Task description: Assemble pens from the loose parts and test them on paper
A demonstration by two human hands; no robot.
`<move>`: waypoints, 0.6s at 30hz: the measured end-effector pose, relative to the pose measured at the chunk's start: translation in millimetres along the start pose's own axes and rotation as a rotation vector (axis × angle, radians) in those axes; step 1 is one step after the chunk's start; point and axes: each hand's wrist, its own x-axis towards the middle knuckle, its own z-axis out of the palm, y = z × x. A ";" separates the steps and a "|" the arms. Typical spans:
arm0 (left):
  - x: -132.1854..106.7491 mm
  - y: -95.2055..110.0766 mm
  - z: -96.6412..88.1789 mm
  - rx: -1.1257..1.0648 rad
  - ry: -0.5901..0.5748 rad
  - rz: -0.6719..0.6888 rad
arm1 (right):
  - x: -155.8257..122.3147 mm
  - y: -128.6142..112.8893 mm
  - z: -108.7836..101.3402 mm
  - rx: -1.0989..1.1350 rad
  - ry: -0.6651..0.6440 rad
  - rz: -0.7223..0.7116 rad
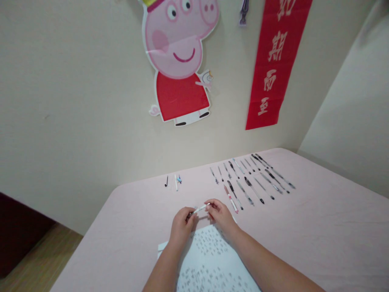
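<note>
Between my two hands I hold a slim pen [200,209] with a whitish barrel, slightly raised on the right. My left hand [182,223] is closed round its dark end. The fingers of my right hand [220,215] pinch the other end. Beneath my forearms lies a sheet of paper [209,259] covered with rows of handwritten marks. Just right of my right hand, a red and white pen [231,198] and a black-capped pen [235,194] lie on the pink cloth.
Several pens [258,188] lie in two slanted rows on the pink-covered surface [322,211]. At the far left are a small black piece [166,181], a white stick [176,182] and a blue piece [179,179]. Behind stands a wall with a pig cutout [182,95] and red banner [273,69].
</note>
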 end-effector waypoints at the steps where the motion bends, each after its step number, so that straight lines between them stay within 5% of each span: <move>1: -0.1 0.3 -0.3 0.006 -0.001 0.000 | 0.5 1.5 -0.7 -0.012 -0.005 -0.003; 18: 0.0 3.4 -2.3 -0.008 0.003 -0.021 | 0.4 0.9 -2.0 -0.075 0.006 -0.015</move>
